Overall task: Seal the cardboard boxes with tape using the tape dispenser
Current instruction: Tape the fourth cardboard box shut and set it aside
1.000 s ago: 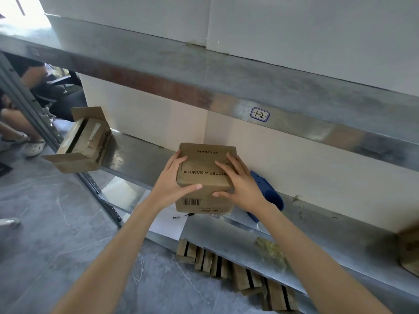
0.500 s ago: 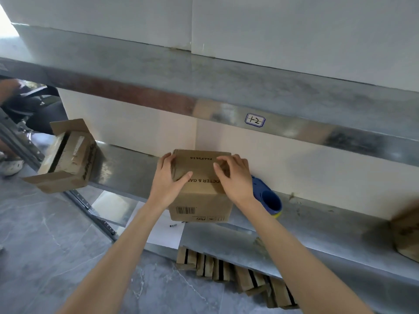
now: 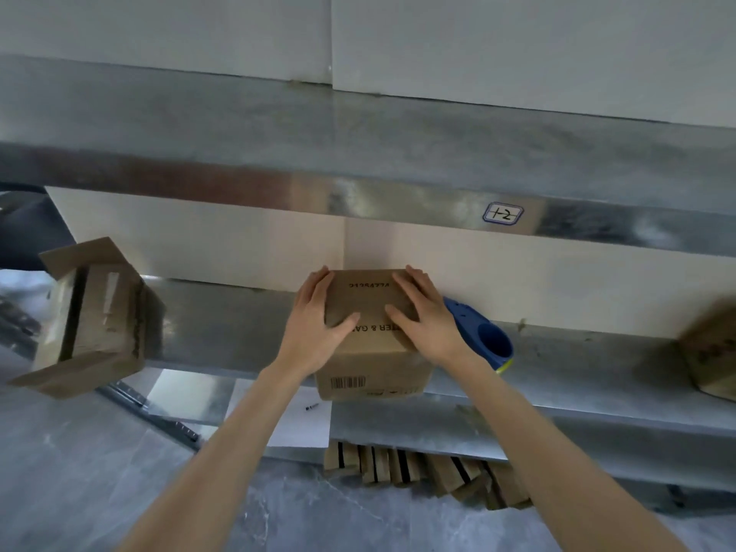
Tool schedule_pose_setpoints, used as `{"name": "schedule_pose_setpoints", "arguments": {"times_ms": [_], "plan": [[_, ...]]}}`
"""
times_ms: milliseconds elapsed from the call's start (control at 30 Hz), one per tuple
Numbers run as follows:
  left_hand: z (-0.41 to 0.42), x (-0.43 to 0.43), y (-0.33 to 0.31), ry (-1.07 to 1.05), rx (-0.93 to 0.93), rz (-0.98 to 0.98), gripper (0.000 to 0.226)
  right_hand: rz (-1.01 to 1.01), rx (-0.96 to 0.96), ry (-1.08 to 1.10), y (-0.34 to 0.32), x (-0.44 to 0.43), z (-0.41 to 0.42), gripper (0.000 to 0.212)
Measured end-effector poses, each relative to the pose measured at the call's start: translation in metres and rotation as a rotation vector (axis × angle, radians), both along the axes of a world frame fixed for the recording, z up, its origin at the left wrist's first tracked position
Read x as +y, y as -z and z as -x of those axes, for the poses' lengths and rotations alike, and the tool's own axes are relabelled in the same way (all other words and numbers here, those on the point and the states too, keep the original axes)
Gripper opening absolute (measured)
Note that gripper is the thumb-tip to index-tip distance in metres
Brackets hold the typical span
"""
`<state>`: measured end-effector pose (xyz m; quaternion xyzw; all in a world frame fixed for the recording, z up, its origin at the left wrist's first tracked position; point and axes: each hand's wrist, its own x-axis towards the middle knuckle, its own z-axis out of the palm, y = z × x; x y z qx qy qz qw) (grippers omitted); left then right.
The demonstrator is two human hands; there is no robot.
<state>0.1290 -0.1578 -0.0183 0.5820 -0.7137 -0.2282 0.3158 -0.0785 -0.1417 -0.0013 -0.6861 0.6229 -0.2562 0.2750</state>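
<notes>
While on shelf (image 3: 223, 320), box (image 3: 370, 302) under grips (image 3: 314, 324) (image 3: 430, 320)

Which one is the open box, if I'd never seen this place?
Look along the metal shelf to its left end. The open box lies there on its side, flaps spread, while the box under the left hand and right hand is closed.

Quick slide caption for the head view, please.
Left hand and right hand rest on the cardboard box on the metal shelf; blue object beside it.
</notes>
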Motion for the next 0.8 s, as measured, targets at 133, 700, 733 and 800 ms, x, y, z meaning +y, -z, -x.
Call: {"name": "schedule_pose_setpoints", "arguments": {"times_ms": [133, 700, 733, 800], "plan": [[-0.001, -0.001, -0.003, 0.03, -0.016, -0.003, 0.08, 0.06, 0.013, 0.037, 0.001, -0.004, 0.0, 0.057], [-0.033, 0.037, 0.007, 0.176, 0.201, -0.092, 0.115, 0.138, -0.183, 0.101, 0.001, 0.01, 0.003, 0.04], [-0.033, 0.037, 0.008, 0.17, 0.204, -0.076, 0.113, 0.145, -0.186, 0.101, 0.001, 0.013, 0.004, 0.042], [-0.036, 0.037, 0.01, 0.163, 0.187, -0.056, 0.108, 0.159, -0.187, 0.105, 0.002, 0.024, 0.007, 0.047]]}}
